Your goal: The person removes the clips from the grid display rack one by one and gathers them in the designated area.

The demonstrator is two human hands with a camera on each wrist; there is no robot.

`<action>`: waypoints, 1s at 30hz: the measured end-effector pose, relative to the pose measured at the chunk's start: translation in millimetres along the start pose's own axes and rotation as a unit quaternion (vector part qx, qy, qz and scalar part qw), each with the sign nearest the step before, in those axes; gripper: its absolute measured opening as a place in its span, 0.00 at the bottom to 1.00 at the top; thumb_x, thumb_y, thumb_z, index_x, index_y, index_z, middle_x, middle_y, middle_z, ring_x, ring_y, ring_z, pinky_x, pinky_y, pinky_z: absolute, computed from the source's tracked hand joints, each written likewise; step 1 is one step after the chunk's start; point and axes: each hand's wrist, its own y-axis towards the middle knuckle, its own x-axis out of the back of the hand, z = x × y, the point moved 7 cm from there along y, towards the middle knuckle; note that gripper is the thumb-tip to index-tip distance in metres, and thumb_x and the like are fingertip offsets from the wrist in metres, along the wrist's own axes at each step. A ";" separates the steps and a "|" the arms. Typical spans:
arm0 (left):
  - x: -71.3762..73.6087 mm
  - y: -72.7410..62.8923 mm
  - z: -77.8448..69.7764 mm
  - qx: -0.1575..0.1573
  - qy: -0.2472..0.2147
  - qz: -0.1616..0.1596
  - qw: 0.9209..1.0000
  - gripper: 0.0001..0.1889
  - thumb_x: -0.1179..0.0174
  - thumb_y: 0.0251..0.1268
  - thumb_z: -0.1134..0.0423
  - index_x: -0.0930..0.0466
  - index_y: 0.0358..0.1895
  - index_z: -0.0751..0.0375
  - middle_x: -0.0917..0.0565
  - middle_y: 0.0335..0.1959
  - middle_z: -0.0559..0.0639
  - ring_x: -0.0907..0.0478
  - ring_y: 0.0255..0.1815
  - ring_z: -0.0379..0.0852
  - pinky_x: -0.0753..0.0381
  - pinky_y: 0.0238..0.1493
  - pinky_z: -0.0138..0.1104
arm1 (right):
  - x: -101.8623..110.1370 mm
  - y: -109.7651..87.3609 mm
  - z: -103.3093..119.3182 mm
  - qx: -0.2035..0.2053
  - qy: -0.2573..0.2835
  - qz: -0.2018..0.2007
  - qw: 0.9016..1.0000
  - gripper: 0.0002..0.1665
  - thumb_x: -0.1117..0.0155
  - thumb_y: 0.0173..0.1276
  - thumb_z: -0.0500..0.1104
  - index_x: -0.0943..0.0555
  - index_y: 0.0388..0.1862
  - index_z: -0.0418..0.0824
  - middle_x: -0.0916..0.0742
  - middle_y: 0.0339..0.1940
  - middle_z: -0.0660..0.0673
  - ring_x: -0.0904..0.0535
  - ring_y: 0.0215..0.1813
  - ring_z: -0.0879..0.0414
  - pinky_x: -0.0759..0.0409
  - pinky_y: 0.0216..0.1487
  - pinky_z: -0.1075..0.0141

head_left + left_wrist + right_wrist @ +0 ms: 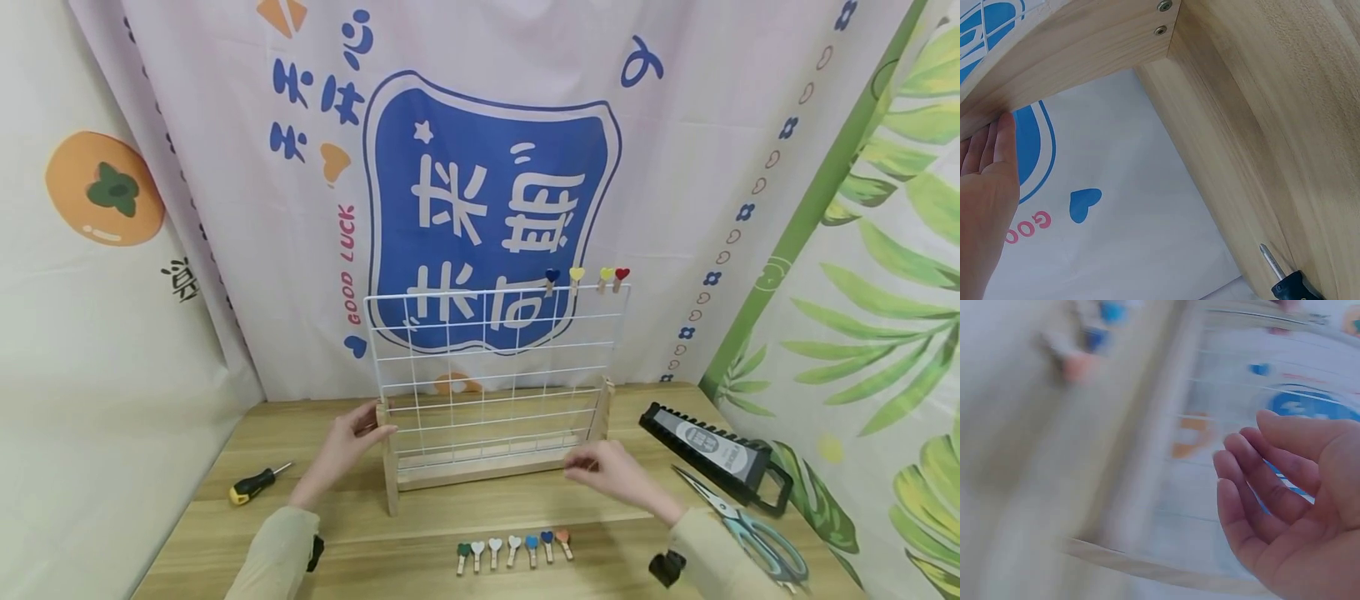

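Observation:
A white wire grid rack (491, 379) stands upright in a wooden base with two side posts. At the left post (389, 467), my left hand (352, 435) grips the upper part, its fingers lying along the wood in the left wrist view. My right hand (611, 468) is near the right end of the base, fingers loosely bent and holding nothing in the right wrist view. On the rack's top wire, toward the right, sit small heart clothespins: dark blue (552, 279), two yellow ones (576, 277), and red (621, 277). Several more heart clothespins (495, 550) lie in a row before the rack.
A screwdriver (258, 485) lies to the left on the wooden table (360, 558). At right are a handsaw (712, 450) in a black cover and blue-handled scissors (750, 529). A printed curtain (300, 250) hangs behind the rack.

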 end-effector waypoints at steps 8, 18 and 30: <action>0.0 -1.3 1.7 0.002 -0.003 0.002 1.000 0.24 0.36 0.67 0.61 0.24 0.63 0.68 0.19 0.59 0.69 0.19 0.59 0.63 0.15 0.58 0.41 | 102.2 34.8 82.5 0.120 -0.075 -0.139 0.980 0.09 0.34 0.64 0.32 0.15 0.44 0.34 0.10 0.38 0.41 0.14 0.36 0.54 0.13 0.42 0.74; 2.0 -1.4 0.0 -0.002 0.003 -0.001 1.000 0.24 0.36 0.67 0.61 0.24 0.63 0.68 0.18 0.58 0.69 0.18 0.58 0.63 0.15 0.57 0.40 | 189.4 71.2 150.7 0.217 -0.049 -0.241 0.945 0.13 0.33 0.64 0.30 0.15 0.47 0.34 0.10 0.45 0.39 0.16 0.43 0.59 0.19 0.49 0.82; 0.5 -0.8 -0.9 -0.002 0.000 0.002 1.000 0.24 0.35 0.66 0.62 0.24 0.63 0.69 0.18 0.58 0.69 0.20 0.59 0.65 0.15 0.58 0.42 | 207.4 107.6 151.7 0.157 -0.180 -0.207 0.949 0.13 0.33 0.69 0.39 0.15 0.50 0.38 0.11 0.46 0.41 0.16 0.47 0.51 0.14 0.53 0.56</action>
